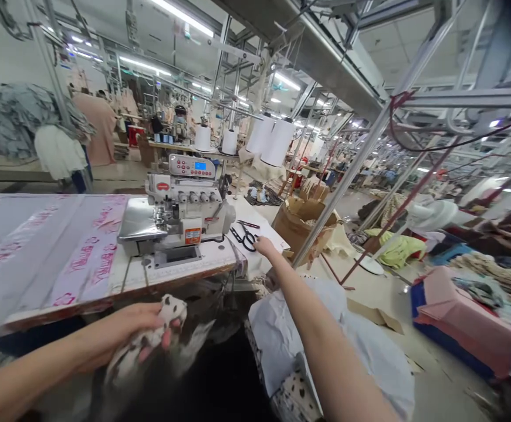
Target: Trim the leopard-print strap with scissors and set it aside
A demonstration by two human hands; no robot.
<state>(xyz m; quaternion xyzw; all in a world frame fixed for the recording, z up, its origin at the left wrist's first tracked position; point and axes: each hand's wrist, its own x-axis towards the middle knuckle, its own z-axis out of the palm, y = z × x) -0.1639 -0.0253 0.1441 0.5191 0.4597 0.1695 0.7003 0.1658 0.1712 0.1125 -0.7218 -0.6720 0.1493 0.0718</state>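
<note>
My left hand [145, 331] is closed around a bunched piece of white fabric with dark spots [173, 308], held low in front of the table edge. My right arm stretches forward to the table's right end, where my right hand [263, 245] has its fingers at the handle of black scissors [249, 239]. The scissors lie on the white tabletop; whether the fingers grip the handle firmly is too small to tell. Beside them lies a slim dark tool with a reddish part [249, 224]. An overlock sewing machine [189, 205] stands between my hands, beyond them.
Plastic sheeting with pink print [61, 246] covers the table's left side. White thread cones [277, 140] stand behind the machine. A cardboard box [299, 220] and a metal post [343, 187] are at the right. Pale and spotted cloth [365, 340] is heaped beneath my right arm.
</note>
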